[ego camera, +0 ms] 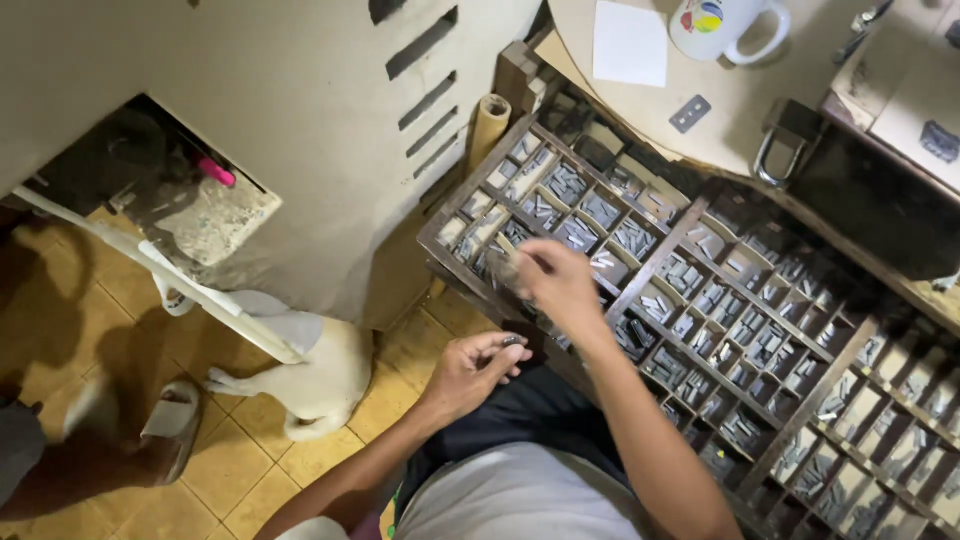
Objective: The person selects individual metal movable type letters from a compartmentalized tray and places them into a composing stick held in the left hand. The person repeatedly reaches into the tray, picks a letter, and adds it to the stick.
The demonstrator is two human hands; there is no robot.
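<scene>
Over tiled floor (230, 470), wooden type case (700, 300), white dog (320, 375)

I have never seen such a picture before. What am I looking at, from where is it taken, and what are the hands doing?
The camera sits on a person's head and looks down at their two bare hands; no machine is here. The right hand reaches over a wooden tray divided into many small compartments, which hold small grey metal pieces. Its fingers are blurred, so what they hold is unclear. The left hand is curled near the tray's edge, with a small dark thing at its fingertips. Behind the tray, a table bears a mug and white paper. On the tiled floor lies a white dog.
</scene>
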